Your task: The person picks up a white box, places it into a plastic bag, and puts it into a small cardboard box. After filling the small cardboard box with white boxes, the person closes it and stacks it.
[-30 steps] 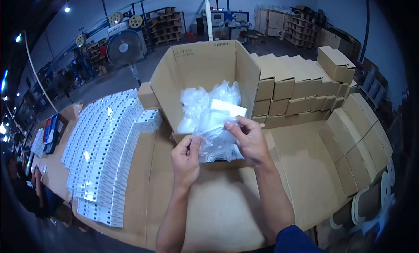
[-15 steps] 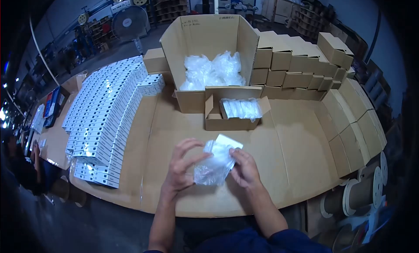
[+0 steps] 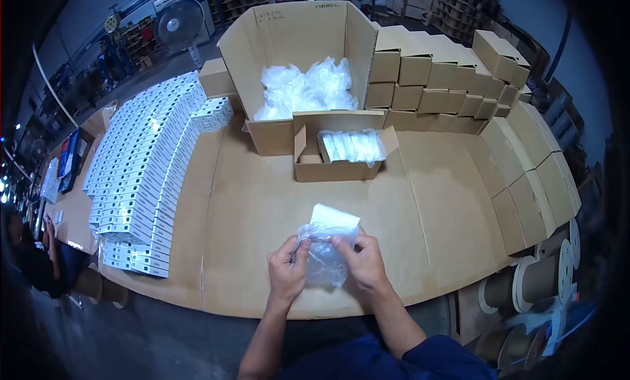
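A clear plastic bag (image 3: 326, 265) is pinched by both hands above the cardboard-covered table. My left hand (image 3: 288, 268) grips its left edge between thumb and fingers. On the right, my right hand (image 3: 363, 262) holds the bag's upper right side. A flat white item (image 3: 335, 218) sticks out past the top of the bag; its lower part is hidden by plastic and fingers. Beyond the hands stands a small open carton (image 3: 338, 173) with several plastic-wrapped white packs (image 3: 353, 147) inside.
Behind the carton, a large open box (image 3: 295, 36) holds clear bags (image 3: 307, 88). Stacked white boxes (image 3: 141, 163) line the left side. Brown cartons (image 3: 453, 72) stand at the back right and right edge (image 3: 525, 177). A co-worker (image 3: 36, 255) is at far left.
My left hand has closed from a spread pose onto the bag's left edge. The bag now hangs lower between both hands, and the view has shifted slightly.
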Demonstrator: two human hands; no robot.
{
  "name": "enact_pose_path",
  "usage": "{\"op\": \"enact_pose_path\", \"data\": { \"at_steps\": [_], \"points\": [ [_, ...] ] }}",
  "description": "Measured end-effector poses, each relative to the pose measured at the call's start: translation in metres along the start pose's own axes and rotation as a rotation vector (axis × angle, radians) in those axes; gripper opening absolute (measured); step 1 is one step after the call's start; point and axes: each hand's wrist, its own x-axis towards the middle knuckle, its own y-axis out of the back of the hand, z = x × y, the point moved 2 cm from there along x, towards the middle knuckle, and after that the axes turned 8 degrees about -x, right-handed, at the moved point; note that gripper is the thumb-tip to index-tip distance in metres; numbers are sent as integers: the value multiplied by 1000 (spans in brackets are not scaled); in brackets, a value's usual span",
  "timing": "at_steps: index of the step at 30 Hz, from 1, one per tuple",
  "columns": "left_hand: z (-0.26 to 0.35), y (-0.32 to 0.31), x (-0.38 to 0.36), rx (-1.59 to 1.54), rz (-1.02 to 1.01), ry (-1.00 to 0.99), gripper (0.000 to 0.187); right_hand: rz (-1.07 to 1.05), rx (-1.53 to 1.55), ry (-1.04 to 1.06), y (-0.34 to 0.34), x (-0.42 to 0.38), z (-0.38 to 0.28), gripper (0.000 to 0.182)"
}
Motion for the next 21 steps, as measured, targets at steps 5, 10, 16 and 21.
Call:
{"op": "enact_pose_path", "data": {
  "at_steps": [5, 10, 16, 21],
  "points": [
    [-16, 0, -16, -122, 23, 116, 35, 167, 363, -98, 5, 1, 12, 21],
    [-22, 0, -15, -218, 82, 86, 39, -17, 100, -144, 8, -17, 17, 20],
    [-25, 20, 9, -587, 357, 4, 25, 107, -221, -18, 4, -19, 13, 20],
    [32, 26, 9, 436, 159, -652, 20, 175, -475, 109, 3, -17, 6, 17]
  ]
}}
